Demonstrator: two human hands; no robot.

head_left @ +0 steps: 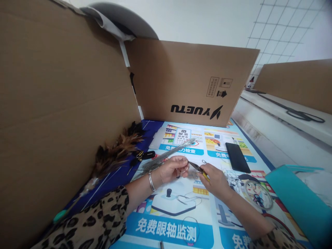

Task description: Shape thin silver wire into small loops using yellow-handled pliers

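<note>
Near the middle of the printed mat, my left hand (174, 169) is closed in a pinch around a thin loop of wire (186, 168). My right hand (214, 180) grips a pair of pliers (199, 168) with yellow handles. The dark jaws point left and meet the wire at my left fingertips; whether they bite on it I cannot tell. Behind my left hand lies a bundle of straight silvery wires (171, 152). A bent piece of wire (185, 199) rests on the mat nearer to me.
A feather duster (114, 152) leans along the left cardboard panel (64, 86). Another cardboard panel (192, 76) stands at the back. Dark keys with a fob (148, 155) lie left, a black phone (238, 157) right. A teal box (298, 200) and a clear round dish (258, 195) sit at right.
</note>
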